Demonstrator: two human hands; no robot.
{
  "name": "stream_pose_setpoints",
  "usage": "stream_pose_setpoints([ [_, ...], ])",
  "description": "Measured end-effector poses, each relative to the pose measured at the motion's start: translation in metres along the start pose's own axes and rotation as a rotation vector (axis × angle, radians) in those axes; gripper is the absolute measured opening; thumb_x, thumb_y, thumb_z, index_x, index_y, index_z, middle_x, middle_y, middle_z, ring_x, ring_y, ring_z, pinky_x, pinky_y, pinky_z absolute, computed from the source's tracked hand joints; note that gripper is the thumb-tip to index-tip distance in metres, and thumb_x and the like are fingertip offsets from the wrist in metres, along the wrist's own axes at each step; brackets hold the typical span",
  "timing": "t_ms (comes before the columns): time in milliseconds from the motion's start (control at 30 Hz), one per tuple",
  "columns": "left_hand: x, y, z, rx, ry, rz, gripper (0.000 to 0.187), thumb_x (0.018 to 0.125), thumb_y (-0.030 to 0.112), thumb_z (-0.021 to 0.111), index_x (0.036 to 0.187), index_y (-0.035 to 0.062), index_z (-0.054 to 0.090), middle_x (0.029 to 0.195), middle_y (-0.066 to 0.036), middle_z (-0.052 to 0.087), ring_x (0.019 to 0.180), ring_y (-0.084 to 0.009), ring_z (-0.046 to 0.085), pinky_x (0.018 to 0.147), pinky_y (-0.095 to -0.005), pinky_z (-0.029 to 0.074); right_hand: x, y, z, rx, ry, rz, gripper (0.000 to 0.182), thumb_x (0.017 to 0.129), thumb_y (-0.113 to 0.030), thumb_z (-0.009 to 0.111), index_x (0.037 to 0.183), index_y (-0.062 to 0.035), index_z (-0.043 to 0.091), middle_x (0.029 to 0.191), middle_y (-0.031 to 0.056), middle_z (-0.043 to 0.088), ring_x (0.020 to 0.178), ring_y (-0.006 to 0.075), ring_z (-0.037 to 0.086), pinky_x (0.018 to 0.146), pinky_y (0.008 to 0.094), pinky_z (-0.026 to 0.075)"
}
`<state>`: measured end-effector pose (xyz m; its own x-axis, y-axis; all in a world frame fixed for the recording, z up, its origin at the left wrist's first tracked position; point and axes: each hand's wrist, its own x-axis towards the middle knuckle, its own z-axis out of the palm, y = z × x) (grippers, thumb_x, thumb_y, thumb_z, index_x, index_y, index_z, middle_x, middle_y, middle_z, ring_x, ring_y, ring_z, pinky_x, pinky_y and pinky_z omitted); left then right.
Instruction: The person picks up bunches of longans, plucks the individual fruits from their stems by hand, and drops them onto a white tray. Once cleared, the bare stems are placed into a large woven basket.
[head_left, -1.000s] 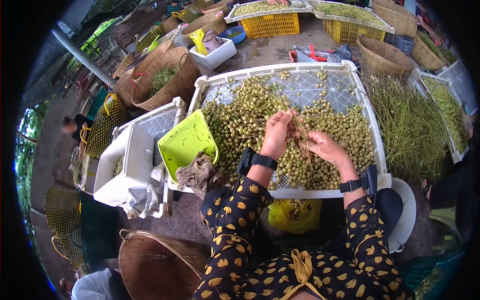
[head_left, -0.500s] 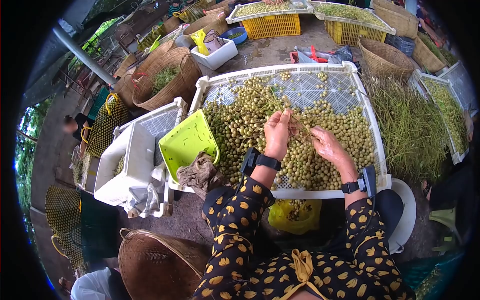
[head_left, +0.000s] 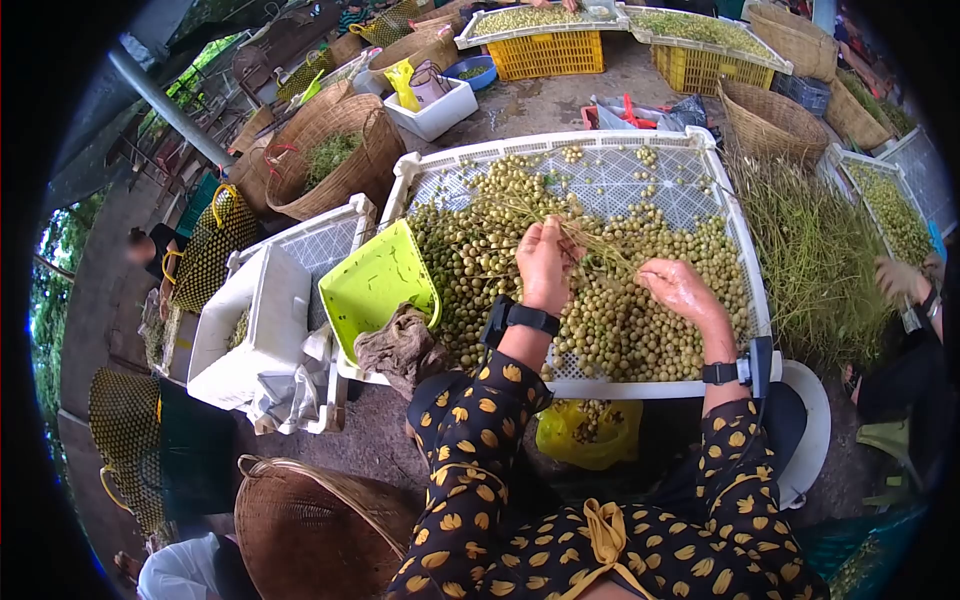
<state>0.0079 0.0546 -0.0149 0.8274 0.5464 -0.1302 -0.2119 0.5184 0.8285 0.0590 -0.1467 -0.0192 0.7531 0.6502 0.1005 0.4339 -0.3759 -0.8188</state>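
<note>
My left hand (head_left: 545,265) is closed around a thin fruit stem (head_left: 592,243), above a white mesh tray (head_left: 745,290). To its right, the fingers of my right hand (head_left: 683,288) are pinched together at the stem's far end; what lies between the fingertips is too small to make out. Beneath both hands, small round yellow-green fruits (head_left: 600,330) are heaped in the tray, with some twigs among them. A lime-green plastic basin (head_left: 375,280) rests tilted at the tray's left edge, dark bits inside. A crumpled brown cloth (head_left: 400,350) lies against it.
Bare stalks (head_left: 815,260) are piled right of the tray. A co-worker's hand (head_left: 903,280) shows beyond them. On the left stand a white foam box (head_left: 265,320) and a wicker basket (head_left: 345,175); another basket (head_left: 300,520) is near my legs. A yellow bag (head_left: 590,445) sits below the tray.
My hands have moved apart, the left one slightly leftward and the right one rightward and a little nearer to me. A co-worker's hand has come into view over the stalks at right.
</note>
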Motion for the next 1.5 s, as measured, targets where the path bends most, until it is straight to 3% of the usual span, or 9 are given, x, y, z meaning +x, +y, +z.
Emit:
stream_pose_setpoints([
  [167,0.006,0.008,-0.008,-0.041,-0.06,0.027,0.019,0.094,0.023,0.048,0.095,0.0045,0.052,0.088,-0.01,0.064,0.067,-0.0144,0.062,0.054,-0.025,0.05,-0.004,0.017,-0.024,-0.137,0.184,0.068,0.021,0.085,-0.02,0.057,0.081,0.0008,0.06,0.073,0.01,0.063,0.064,0.0227,0.057,0.06,0.0366,0.043],
  [300,0.003,0.01,-0.004,-0.065,-0.118,0.011,0.017,0.094,0.02,0.046,0.097,0.0043,0.052,0.09,-0.011,0.063,0.068,-0.0149,0.062,0.059,-0.0285,0.053,-0.007,0.012,-0.016,-0.349,0.166,0.005,0.043,0.077,-0.027,0.068,0.115,-0.0082,0.058,0.116,0.01,0.058,0.101,0.0265,0.057,0.086,0.0325,0.045],
  [400,-0.001,0.008,-0.001,-0.065,-0.14,-0.003,0.018,0.095,0.021,0.046,0.098,0.0045,0.052,0.09,-0.011,0.063,0.068,-0.0144,0.061,0.06,-0.0282,0.053,-0.001,-0.001,-0.006,-0.035,-0.056,0.11,0.069,0.072,-0.03,0.074,0.13,-0.0091,0.045,0.134,0.0086,0.043,0.119,0.0248,0.047,0.098,0.0349,0.038],
  [500,-0.003,0.005,0.001,-0.057,-0.154,-0.018,0.017,0.095,0.02,0.046,0.098,0.0045,0.052,0.09,-0.01,0.063,0.069,-0.0141,0.061,0.061,-0.0278,0.053,0.008,0.002,0.02,0.478,-0.135,0.093,0.071,0.072,-0.03,0.075,0.131,-0.0061,0.043,0.134,0.0084,0.044,0.117,0.0198,0.048,0.096,0.0356,0.041],
  [633,-0.008,0.002,0.002,-0.04,-0.153,-0.047,0.015,0.095,0.018,0.046,0.096,0.0051,0.053,0.089,-0.01,0.063,0.069,-0.0139,0.062,0.061,-0.0278,0.053,0.009,-0.017,0.043,0.687,-0.116,0.093,0.053,0.083,-0.03,0.066,0.126,-0.0056,0.049,0.116,0.0083,0.057,0.095,0.012,0.059,0.082,0.0251,0.046],
  [667,-0.008,0.001,0.002,-0.022,-0.146,-0.053,0.015,0.095,0.018,0.046,0.096,0.0052,0.053,0.089,-0.01,0.063,0.069,-0.0139,0.062,0.061,-0.0278,0.053,0.007,-0.019,0.047,0.704,-0.104,0.116,0.041,0.087,-0.032,0.061,0.117,-0.004,0.056,0.095,0.0049,0.061,0.078,0.0098,0.06,0.066,0.0224,0.048],
  [800,-0.011,0.003,0.005,-0.013,-0.138,-0.036,0.015,0.094,0.021,0.048,0.092,0.0071,0.054,0.083,-0.005,0.063,0.063,-0.0107,0.061,0.051,-0.0221,0.047,0.009,-0.007,0.042,0.597,-0.146,0.238,0.033,0.091,-0.031,0.054,0.106,-0.0015,0.056,0.064,0.0002,0.051,0.052,0.0079,0.049,0.047,0.0216,0.041],
  [1300,-0.003,0.004,-0.001,-0.079,-0.036,0.076,0.018,0.094,0.023,0.048,0.098,0.0059,0.053,0.087,-0.007,0.063,0.072,-0.0166,0.063,0.063,-0.0281,0.052,-0.009,0.001,-0.02,0.219,-0.23,0.379,0.02,0.088,-0.016,0.042,0.089,-0.0036,0.058,0.061,-0.0022,0.049,0.041,0.0054,0.04,0.037,0.0224,0.033],
  [1500,-0.005,0.004,0.0,-0.227,-0.149,-0.003,0.015,0.095,0.021,0.046,0.1,0.007,0.048,0.099,-0.011,0.06,0.084,-0.02,0.061,0.073,-0.0335,0.052,-0.003,-0.009,0.012,0.474,-0.16,0.284,0.026,0.084,-0.027,0.062,0.095,-0.0036,0.059,0.064,-0.0027,0.051,0.048,0.0033,0.042,0.042,0.0191,0.033],
])
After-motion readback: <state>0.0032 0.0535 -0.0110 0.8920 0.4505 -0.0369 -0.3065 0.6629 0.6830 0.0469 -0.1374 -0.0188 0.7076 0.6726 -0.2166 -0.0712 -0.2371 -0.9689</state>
